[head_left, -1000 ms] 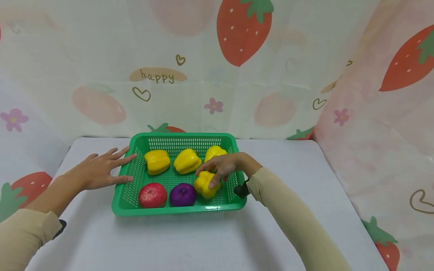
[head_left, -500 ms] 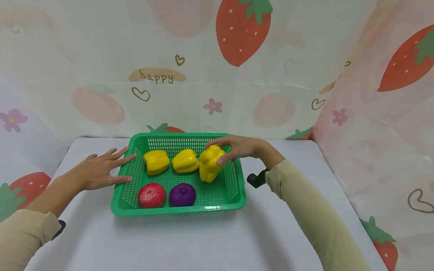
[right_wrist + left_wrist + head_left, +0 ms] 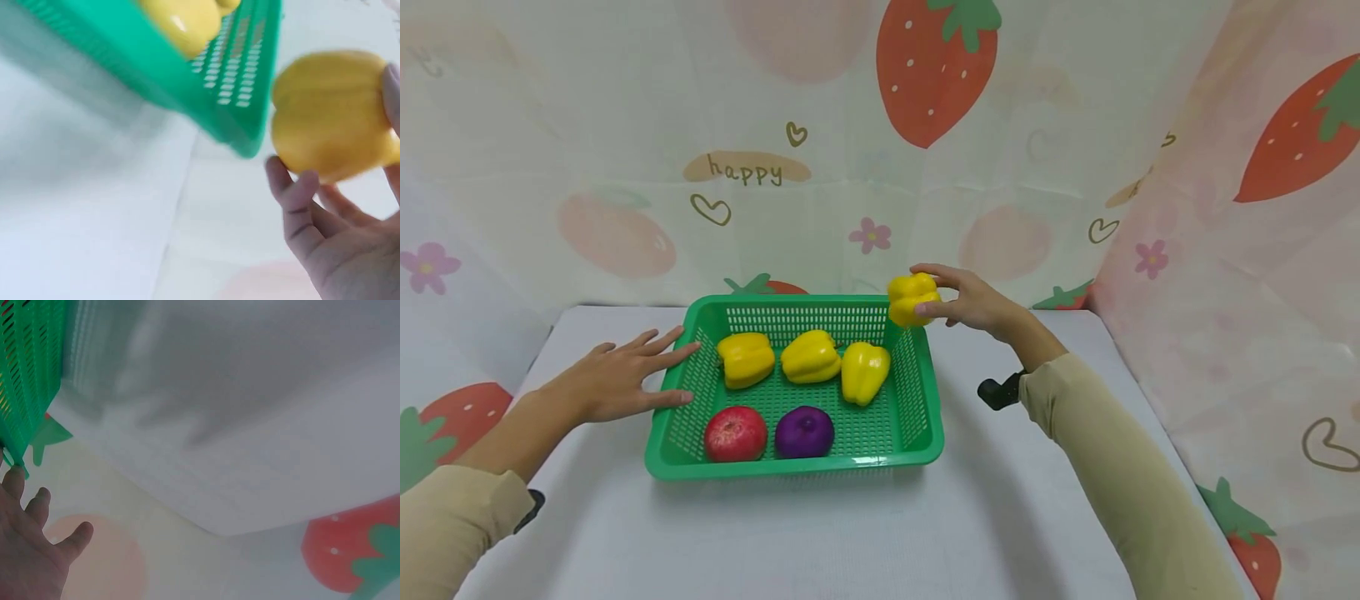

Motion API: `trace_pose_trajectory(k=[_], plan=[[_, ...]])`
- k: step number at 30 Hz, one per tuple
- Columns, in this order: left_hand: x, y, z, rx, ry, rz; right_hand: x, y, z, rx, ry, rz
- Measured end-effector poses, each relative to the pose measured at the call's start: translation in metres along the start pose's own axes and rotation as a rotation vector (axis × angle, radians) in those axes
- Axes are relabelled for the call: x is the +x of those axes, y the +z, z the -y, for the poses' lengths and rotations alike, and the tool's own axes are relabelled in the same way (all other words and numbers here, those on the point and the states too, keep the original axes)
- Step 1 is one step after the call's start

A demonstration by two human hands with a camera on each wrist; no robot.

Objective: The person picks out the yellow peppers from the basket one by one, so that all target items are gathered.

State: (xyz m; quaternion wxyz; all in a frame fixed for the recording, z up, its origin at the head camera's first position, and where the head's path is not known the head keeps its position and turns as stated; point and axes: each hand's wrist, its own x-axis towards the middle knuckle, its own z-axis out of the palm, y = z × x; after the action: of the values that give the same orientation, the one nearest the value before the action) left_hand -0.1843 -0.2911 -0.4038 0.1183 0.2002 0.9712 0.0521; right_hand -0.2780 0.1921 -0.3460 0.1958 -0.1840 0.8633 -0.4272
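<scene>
A yellow bell pepper (image 3: 912, 298) is held between the thumb and fingers of my right hand (image 3: 973, 304), up over the back right corner of the green basket (image 3: 793, 469). The right wrist view shows the same bell pepper (image 3: 331, 115) beyond the basket's corner. My left hand (image 3: 625, 375) has its fingers spread out straight and touches the basket's left rim. Inside the basket, three more yellow bell peppers lie in the back row, the rightmost pepper (image 3: 865, 372) nearest my right hand. A red pomegranate (image 3: 736, 434) and a purple round vegetable (image 3: 804, 432) sit along the front.
The basket stands on a white-covered table (image 3: 820, 542). A strawberry-printed curtain (image 3: 820, 233) rises behind the table's back edge and continues along both sides. White tabletop extends to the right of the basket and in front of it.
My right hand has lifted the bell pepper from the basket's front right area, carrying it up, back and to the right. My left hand has stayed at the left rim.
</scene>
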Motion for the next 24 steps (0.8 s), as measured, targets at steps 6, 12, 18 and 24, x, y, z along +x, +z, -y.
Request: trace_pose_trajectory(k=[6, 12, 18, 24], plan=[[0.0, 0.001, 0.0, 0.002, -0.001, -0.003, -0.004, -0.005, -0.024, 0.039, 0.073, -0.169], [0.0, 0.002, 0.001, 0.003, -0.002, -0.005, -0.01, -0.003, -0.057, 0.09, 0.167, -0.264], [0.0, 0.002, 0.002, -0.002, -0.003, 0.001, -0.015, 0.002, -0.083, 0.102, 0.236, -0.311], [0.0, 0.002, 0.003, 0.0, -0.003, 0.002, -0.017, 0.007, -0.096, 0.116, 0.269, -0.337]])
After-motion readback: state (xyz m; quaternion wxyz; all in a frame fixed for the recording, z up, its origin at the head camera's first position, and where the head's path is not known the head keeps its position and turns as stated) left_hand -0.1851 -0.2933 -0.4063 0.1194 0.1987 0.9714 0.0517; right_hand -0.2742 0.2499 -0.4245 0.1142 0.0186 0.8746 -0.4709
